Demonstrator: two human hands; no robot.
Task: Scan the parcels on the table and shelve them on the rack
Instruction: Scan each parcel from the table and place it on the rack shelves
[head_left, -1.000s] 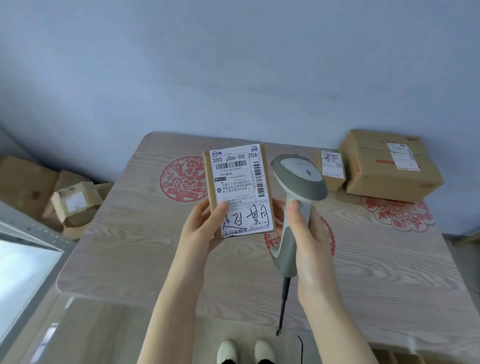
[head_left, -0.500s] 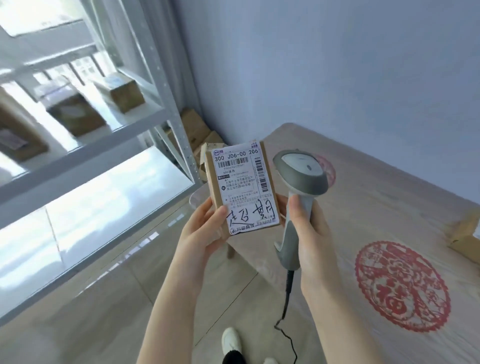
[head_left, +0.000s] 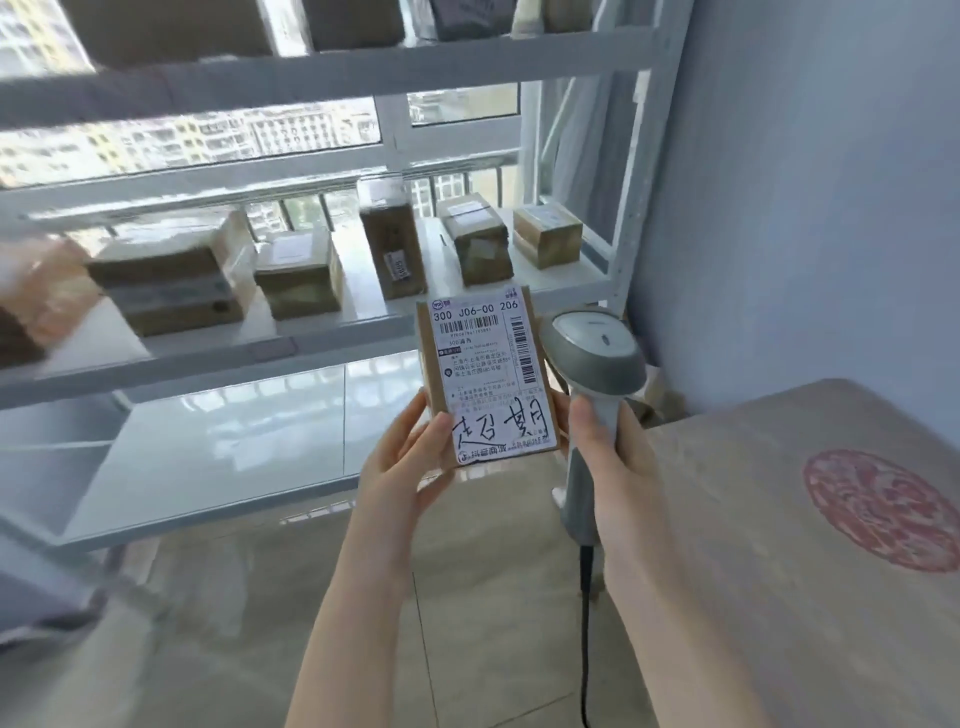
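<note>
My left hand holds a small brown parcel upright by its lower edge, the white shipping label with barcodes and handwriting facing me. Right beside it, my right hand grips the handle of a grey and white barcode scanner, whose cable hangs down toward the floor. Both are raised in front of the white metal rack. Its middle shelf carries several brown parcels in a row. The wooden table lies at the right.
The rack's lower shelf is a bare glossy white board. More boxes sit on the top shelf. A red paper-cut emblem marks the table. A grey wall rises at the right, windows behind the rack, tiled floor below.
The view has swung left from the table to face the rack. Both hands kept the parcel and the scanner side by side in the same grip.
</note>
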